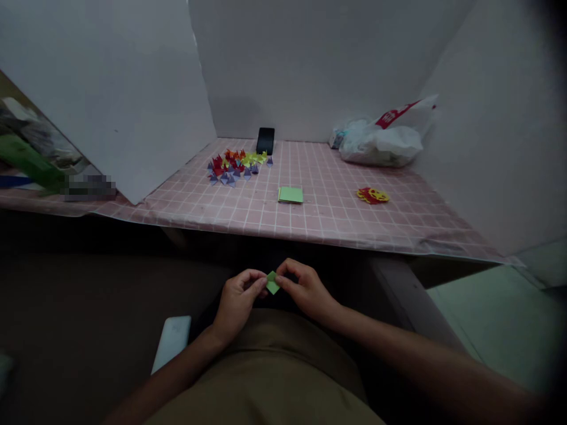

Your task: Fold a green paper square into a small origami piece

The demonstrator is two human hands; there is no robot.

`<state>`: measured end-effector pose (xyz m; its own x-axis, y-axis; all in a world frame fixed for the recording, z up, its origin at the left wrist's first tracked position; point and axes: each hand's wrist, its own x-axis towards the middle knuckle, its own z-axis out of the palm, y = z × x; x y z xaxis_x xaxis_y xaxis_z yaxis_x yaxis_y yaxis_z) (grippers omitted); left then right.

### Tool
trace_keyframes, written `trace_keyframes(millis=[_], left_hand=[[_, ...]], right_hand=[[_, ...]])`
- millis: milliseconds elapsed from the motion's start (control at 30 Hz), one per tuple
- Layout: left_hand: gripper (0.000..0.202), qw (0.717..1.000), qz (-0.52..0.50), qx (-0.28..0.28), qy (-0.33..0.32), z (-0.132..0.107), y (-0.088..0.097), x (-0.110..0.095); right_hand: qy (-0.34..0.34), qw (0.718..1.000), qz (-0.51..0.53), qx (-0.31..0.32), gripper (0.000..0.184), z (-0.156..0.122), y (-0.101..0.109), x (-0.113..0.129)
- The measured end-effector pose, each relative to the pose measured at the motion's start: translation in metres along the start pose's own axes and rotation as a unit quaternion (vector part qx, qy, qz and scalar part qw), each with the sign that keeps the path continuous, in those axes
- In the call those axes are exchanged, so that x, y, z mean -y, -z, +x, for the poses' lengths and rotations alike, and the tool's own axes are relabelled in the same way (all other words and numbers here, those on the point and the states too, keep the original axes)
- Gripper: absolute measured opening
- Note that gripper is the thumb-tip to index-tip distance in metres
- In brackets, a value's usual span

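A small piece of folded green paper (273, 284) is held above my lap, diamond-shaped with a crease across it. My left hand (240, 300) pinches its left corner between thumb and forefinger. On the opposite corner, the thumb and forefinger of my right hand (306, 289) are closed in the same way. Beyond my hands, a stack of square green paper (290, 195) lies on the table. Farther back on the left sits a cluster of small folded paper pieces (234, 167) in red, orange, yellow and purple.
The table has a pink checked cloth (319, 221). A black phone (266, 141) leans at the back, and a white plastic bag (383, 141) lies back right. Red and yellow cut-out shapes (372, 196) lie at right. White panels (310, 71) surround the tabletop. A pale flat object (172, 341) is beside my left forearm.
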<state>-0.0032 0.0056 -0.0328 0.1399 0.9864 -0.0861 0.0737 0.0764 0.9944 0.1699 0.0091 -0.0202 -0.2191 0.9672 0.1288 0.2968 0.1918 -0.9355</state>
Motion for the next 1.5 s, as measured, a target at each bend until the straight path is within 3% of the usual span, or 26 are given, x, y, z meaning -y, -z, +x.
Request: trace_keyframes(millis=[167, 433, 867, 1000, 1267, 1500], left_hand=[[0.018, 0.998, 0.054, 0.015, -0.041, 0.001, 0.003, -0.001], [0.022, 0.996, -0.042, 0.053, 0.058, 0.001, 0.002, -0.002], [0.019, 0.978, -0.152, 0.065, 0.128, 0.002, 0.002, 0.008], [0.018, 0.977, -0.168, 0.061, 0.117, 0.002, 0.003, 0.009], [0.019, 0.989, -0.129, 0.068, 0.024, -0.002, 0.006, 0.001], [0.012, 0.996, -0.076, 0.047, 0.026, -0.002, 0.006, -0.004]], right_hand=[[-0.026, 0.999, 0.021, 0.001, 0.014, 0.001, 0.000, 0.001], [-0.135, 0.977, 0.160, 0.038, 0.019, 0.002, -0.002, 0.000], [-0.183, 0.950, 0.249, 0.052, 0.019, 0.004, -0.001, -0.004], [-0.192, 0.940, 0.277, 0.054, 0.018, 0.005, 0.000, -0.007], [-0.233, 0.907, 0.347, 0.052, 0.013, 0.007, 0.001, -0.005], [-0.218, 0.917, 0.326, 0.068, 0.015, 0.006, 0.001, -0.006]])
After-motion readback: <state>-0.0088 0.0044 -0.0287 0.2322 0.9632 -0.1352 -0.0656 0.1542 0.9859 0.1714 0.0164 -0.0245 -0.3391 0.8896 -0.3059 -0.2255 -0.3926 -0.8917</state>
